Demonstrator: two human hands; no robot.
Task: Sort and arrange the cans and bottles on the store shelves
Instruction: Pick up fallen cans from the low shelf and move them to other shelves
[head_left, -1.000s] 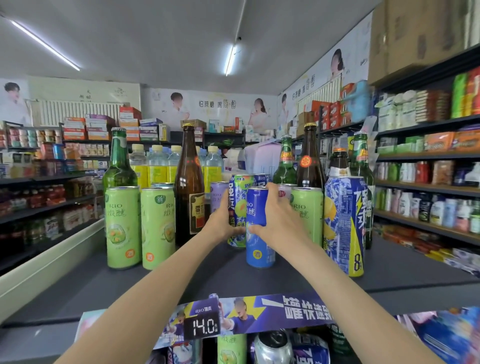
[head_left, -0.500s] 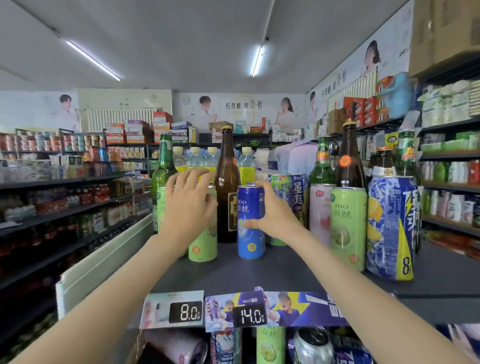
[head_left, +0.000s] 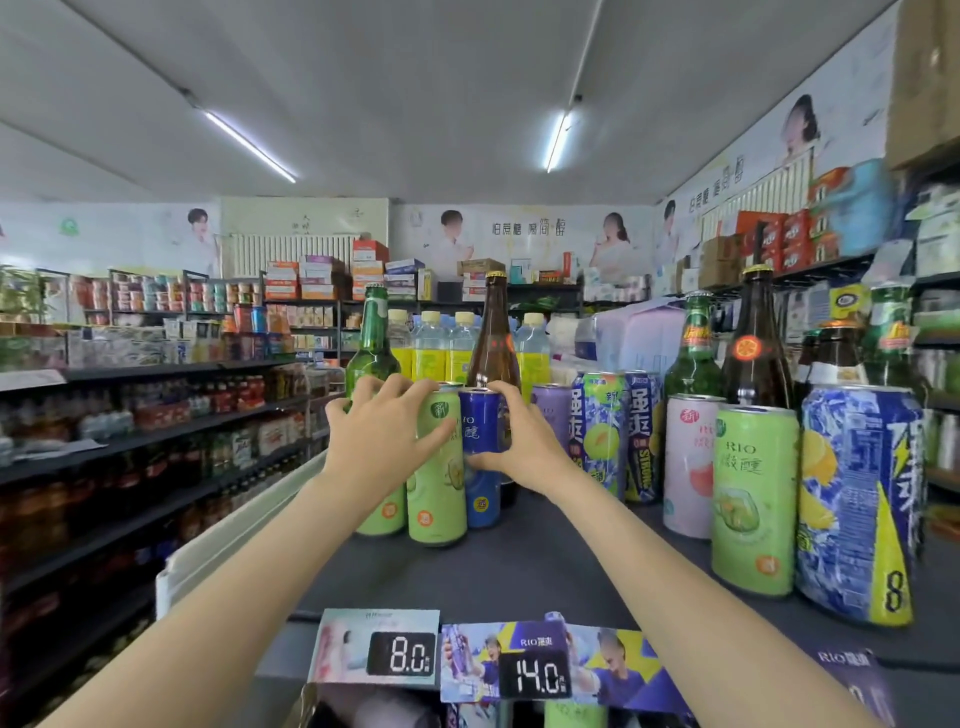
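Landmark: brown bottle, upright on the dark shelf top. A blue can is seen directly in front of it, gripped by the right hand, thumb and fingers curled round its sides. Touching the blue can's left side, a green can is held by the left hand, fingers spread over its top and front. A second green can is partly hidden left of that.

Bright, even light falls from two ceiling tube lamps, at eleven and one o'clock. Shadows under the cans are faint. Wide-angle bending curves the edges; shelves at nine o'clock are blurred and dimmer.
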